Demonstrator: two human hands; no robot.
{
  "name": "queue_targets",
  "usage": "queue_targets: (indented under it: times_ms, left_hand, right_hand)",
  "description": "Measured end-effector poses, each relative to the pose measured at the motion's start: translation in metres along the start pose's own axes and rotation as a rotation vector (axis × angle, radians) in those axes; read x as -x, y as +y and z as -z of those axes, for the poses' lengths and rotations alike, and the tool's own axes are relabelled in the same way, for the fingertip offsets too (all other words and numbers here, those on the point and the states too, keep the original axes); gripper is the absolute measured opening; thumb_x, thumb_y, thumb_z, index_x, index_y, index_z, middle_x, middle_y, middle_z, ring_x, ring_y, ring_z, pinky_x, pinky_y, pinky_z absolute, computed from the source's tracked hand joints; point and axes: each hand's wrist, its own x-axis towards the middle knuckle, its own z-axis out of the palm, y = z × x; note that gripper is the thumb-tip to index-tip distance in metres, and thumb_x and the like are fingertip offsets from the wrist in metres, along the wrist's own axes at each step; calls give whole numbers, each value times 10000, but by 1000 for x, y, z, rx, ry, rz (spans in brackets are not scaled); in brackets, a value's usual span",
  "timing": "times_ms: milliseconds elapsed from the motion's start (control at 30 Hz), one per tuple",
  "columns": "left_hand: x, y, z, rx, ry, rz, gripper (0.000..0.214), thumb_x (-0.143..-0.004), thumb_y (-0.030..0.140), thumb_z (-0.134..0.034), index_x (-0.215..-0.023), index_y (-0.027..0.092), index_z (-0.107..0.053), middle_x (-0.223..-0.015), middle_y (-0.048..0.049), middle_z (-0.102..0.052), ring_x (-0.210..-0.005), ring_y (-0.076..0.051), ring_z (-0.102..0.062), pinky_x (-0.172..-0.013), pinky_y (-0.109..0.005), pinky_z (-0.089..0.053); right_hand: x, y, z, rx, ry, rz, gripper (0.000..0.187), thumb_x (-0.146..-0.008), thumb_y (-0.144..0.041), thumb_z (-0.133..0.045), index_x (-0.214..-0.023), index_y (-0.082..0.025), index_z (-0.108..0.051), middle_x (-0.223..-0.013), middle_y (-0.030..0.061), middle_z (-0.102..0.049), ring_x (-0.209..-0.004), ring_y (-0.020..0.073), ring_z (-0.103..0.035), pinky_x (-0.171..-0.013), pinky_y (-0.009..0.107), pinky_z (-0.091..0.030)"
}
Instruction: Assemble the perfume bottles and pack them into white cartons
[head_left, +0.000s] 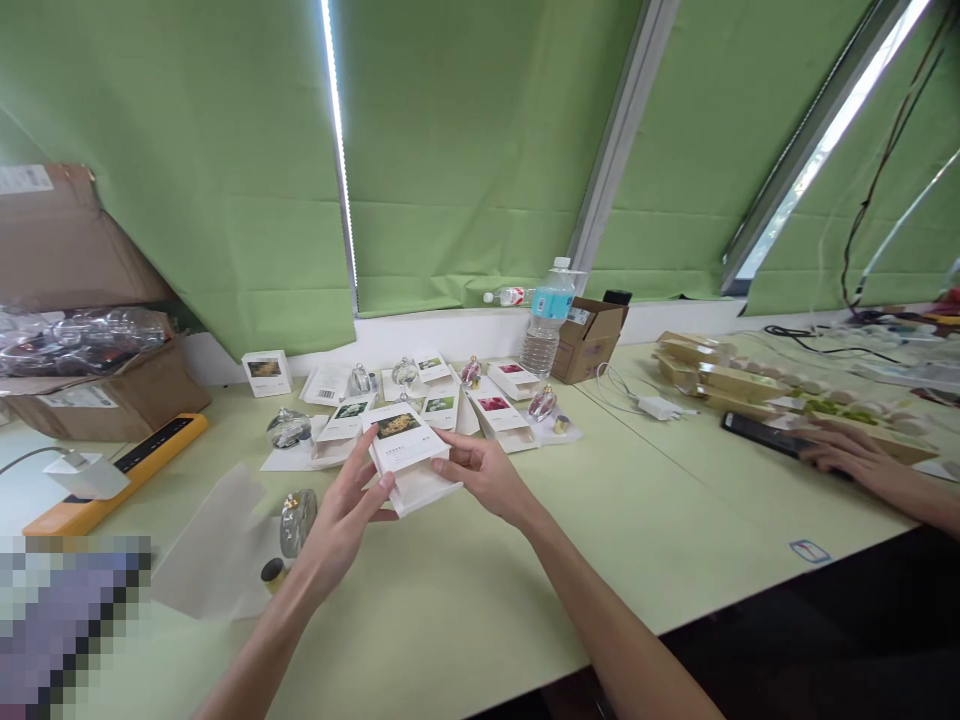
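Note:
Between my two hands is a small white box [405, 447] with a yellow-flower picture on its front, tilted above the table. My left hand [346, 505] grips its left edge, thumb on the front. At the right side, the fingers of my right hand [487, 475] close on the same box. Beside my left wrist stands a clear glass perfume bottle [298, 522], with a dark and gold cap [274, 573] on a sheet of white paper [217, 550]. Behind my hands, several similar boxes [495, 408] and glass bottles [289, 428] lie on papers.
A white box [267, 372] stands at the back left. Left are a yellow power strip [142, 465] and a cardboard box [112, 395]. Behind right stand a water bottle [546, 325] and a carton [589, 345]. At right, another person's hand [847, 450] touches a black phone [765, 432].

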Motion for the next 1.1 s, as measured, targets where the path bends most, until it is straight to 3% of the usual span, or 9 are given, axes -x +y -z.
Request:
queue_targets:
  times_ms: [233,467,767,1100]
  left_hand:
    - [-2,-4,-1,-14,-32,-17,834,-763,462,-662,-1462,335,-224,-1361,-100,-521,-1070,-290,-602,-818,-431,-547]
    - [-3,0,3,-12,-76,20,758,-796,408,-653,-1437,327,-257,-1350,-92,-532,-1073,-262,-609,-830,-395,-547]
    - [-5,-3,4,-81,-31,23,672,-802,407,-640,-1384,307,-318,-1241,-94,-609,-940,-232,-651,-775,-377,-545]
    - [-6,-10,7,-118,4,-10,633,-814,390,-625,-1374,317,-339,-1205,-90,-630,-879,-205,-655,-731,-340,-538]
  right_hand:
    - [1,-4,1,7,17,1,638,-749,-446,-700,-1316,-197,-546,-881,53,-728,-884,260,-639,-762,388,-521]
    - [1,-4,1,3,-38,15,605,-779,-412,-677,-1331,-213,-530,-961,56,-715,-937,257,-630,-794,378,-513]
    - [1,-4,-4,88,-47,28,570,-783,-423,-657,-1303,-210,-564,-843,26,-717,-804,230,-630,-689,334,-522]
    - [1,-5,-6,143,-64,53,515,-821,-396,-611,-1300,-213,-567,-893,25,-712,-808,209,-618,-693,302,-506]
